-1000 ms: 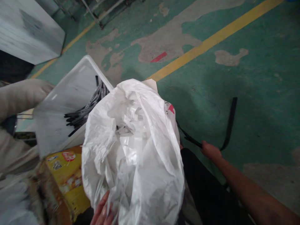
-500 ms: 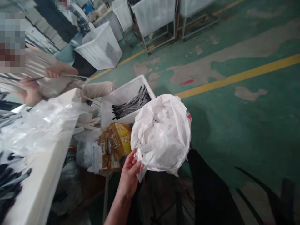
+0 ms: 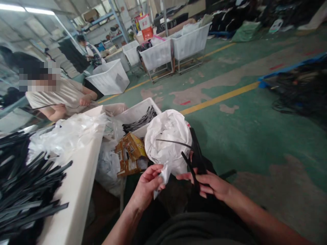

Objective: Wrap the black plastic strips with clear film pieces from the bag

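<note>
Left hand: the left hand (image 3: 151, 180) has thumb and fingers pinched together on a pale plastic piece (image 3: 166, 173), just in front of the bag; whether the piece is joined to the bag, I cannot tell.
Right hand: the right hand (image 3: 208, 182) has its fingers partly curled around some black strips (image 3: 198, 156), held upright beside the bag.
Thin strip: a thin dark strip (image 3: 173, 141) reaches from near the right hand across the mouth of the bag.
White bag: the white bag (image 3: 154, 126) stands with its mouth spread wide, ahead of both hands, with pale plastic inside.
White bin: just beyond the bag, the white bin (image 3: 129, 115) contains a bundle of dark strips (image 3: 140, 121).
Printed box: a brown and yellow box (image 3: 130, 153) sits left of the bag.
Surface: on the pale surface (image 3: 85, 170) at left lie a heap of black pieces (image 3: 28, 190) and crumpled clear plastic (image 3: 68, 132).
Co-worker: beyond the surface, a person in a light top (image 3: 57, 97) holds a thin dark length in both hands.
Floor: a yellow line (image 3: 222, 98) crosses the worn green floor (image 3: 245, 139).
</note>
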`<state>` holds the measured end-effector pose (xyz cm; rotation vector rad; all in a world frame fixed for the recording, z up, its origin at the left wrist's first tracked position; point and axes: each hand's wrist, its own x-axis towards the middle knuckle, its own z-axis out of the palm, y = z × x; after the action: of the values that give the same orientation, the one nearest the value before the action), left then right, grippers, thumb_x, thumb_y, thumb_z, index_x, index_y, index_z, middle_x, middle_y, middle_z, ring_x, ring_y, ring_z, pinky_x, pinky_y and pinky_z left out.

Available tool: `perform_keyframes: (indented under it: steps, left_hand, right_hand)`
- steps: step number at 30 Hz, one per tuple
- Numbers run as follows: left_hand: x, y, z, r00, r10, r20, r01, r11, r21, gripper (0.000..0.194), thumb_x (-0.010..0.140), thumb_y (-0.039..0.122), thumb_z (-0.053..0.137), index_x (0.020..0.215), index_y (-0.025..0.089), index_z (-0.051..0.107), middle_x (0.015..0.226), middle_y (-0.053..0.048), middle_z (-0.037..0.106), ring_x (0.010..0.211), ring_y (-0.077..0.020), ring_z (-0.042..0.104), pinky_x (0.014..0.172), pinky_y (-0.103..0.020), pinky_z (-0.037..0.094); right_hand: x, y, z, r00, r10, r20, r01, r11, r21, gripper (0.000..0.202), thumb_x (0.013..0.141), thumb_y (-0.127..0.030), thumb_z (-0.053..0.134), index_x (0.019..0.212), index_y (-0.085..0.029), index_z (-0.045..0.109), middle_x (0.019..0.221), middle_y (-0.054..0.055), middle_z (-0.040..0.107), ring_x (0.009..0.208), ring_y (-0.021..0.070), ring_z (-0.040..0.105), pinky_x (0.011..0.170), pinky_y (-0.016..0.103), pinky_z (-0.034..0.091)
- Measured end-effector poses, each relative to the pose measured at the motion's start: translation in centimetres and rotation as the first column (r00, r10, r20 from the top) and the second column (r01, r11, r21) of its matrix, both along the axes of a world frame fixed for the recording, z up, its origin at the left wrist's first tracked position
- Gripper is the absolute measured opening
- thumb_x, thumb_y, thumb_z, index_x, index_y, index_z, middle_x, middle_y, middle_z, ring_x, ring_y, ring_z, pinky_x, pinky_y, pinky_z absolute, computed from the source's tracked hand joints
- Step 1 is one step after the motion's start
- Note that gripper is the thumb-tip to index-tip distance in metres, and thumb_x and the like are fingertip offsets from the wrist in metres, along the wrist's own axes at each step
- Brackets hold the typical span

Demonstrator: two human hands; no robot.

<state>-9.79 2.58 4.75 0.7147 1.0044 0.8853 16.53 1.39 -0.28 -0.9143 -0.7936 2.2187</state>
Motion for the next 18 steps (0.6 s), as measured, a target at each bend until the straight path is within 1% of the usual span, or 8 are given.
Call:
perform_keyframes:
  steps: [2,4,6,9,11,13,16,18]
  left_hand:
    - [-0.7,-1.3,1.3,0.983,-0.178,-0.056,0.180,0.983,0.036,0.033,0.073,0.028,0.079,0.103,0.022,0.068,0.081,-0.002,0.067,0.055,-0.0062,0.057,0.053,-0.017,0.042]
    - [-1.4,-2.4,2.5,0.941,-0.308,-0.142,0.319,0.946,0.063,0.030,0.075,0.028,0.077,0.103,0.021,0.068,0.074,-0.001,0.066,0.058,-0.0078,0.057,0.057,-0.019,0.044]
    - [-1.8,-3.3,3.4,0.901,-0.377,-0.215,0.402,0.912,0.083,0.028,0.077,0.028,0.075,0.103,0.021,0.068,0.075,-0.002,0.067,0.061,-0.0090,0.057,0.061,-0.021,0.045]
    - [-1.8,-4.5,3.8,0.861,-0.405,-0.306,0.466,0.870,0.160,0.026,0.081,0.029,0.071,0.105,0.020,0.067,0.080,-0.004,0.068,0.068,-0.0125,0.059,0.066,-0.024,0.046]
    - [-1.5,-5.0,3.6,0.849,-0.377,-0.369,0.476,0.850,0.227,0.026,0.083,0.029,0.068,0.107,0.020,0.067,0.081,-0.005,0.068,0.070,-0.0150,0.060,0.068,-0.027,0.047]
    - [-1.2,-5.4,3.4,0.841,-0.296,-0.452,0.459,0.833,0.308,0.025,0.083,0.028,0.066,0.107,0.023,0.068,0.082,-0.005,0.068,0.068,-0.0163,0.060,0.067,-0.028,0.047]
    - [-0.7,-5.7,2.9,0.820,-0.109,-0.562,0.425,0.774,0.470,0.020,0.082,0.024,0.066,0.100,0.026,0.074,0.089,-0.007,0.069,0.074,-0.0192,0.062,0.070,-0.030,0.048]
    - [-0.5,-5.8,2.4,0.827,-0.009,-0.563,0.376,0.753,0.541,0.020,0.081,0.022,0.065,0.097,0.028,0.075,0.093,-0.007,0.070,0.074,-0.0200,0.062,0.070,-0.030,0.048]
  right_hand:
    - [-2.3,0.4,1.0,0.990,-0.035,-0.136,0.041,0.999,0.034,0.036,0.072,-0.048,0.075,0.085,-0.015,0.068,0.057,-0.004,0.053,0.036,0.0025,0.021,0.042,0.022,0.046]
    - [-3.6,0.4,2.2,0.980,-0.029,-0.197,0.045,0.996,0.079,0.038,0.073,-0.048,0.076,0.084,-0.013,0.066,0.051,-0.008,0.046,0.035,0.0018,0.021,0.045,0.023,0.049]
    - [-4.3,0.3,3.7,0.986,0.010,-0.167,0.018,0.986,0.164,0.036,0.073,-0.046,0.076,0.082,-0.013,0.064,0.047,-0.010,0.042,0.035,0.0026,0.024,0.047,0.024,0.051]
    - [-4.7,0.3,6.2,0.999,0.048,-0.019,-0.040,0.949,0.311,0.030,0.075,-0.043,0.073,0.078,-0.015,0.061,0.039,-0.013,0.036,0.035,0.0046,0.029,0.048,0.022,0.050]
    - [-4.7,0.5,7.7,0.995,0.042,0.089,-0.073,0.924,0.374,0.028,0.077,-0.041,0.071,0.077,-0.015,0.062,0.038,-0.013,0.033,0.036,0.0050,0.030,0.050,0.021,0.050]
    - [-4.5,0.8,9.1,0.985,0.007,0.173,-0.081,0.904,0.420,0.026,0.076,-0.038,0.071,0.079,-0.013,0.065,0.045,-0.010,0.044,0.037,0.0042,0.032,0.049,0.020,0.049]
    - [-3.9,1.6,11.2,0.967,-0.085,0.242,-0.050,0.864,0.501,0.025,0.076,-0.036,0.069,0.079,-0.011,0.067,0.069,0.000,0.065,0.040,0.0035,0.039,0.045,0.019,0.045]
    - [-3.4,2.2,12.9,0.952,-0.154,0.266,-0.021,0.830,0.557,0.025,0.075,-0.036,0.068,0.079,-0.012,0.068,0.079,0.004,0.070,0.044,0.0048,0.046,0.042,0.017,0.040]
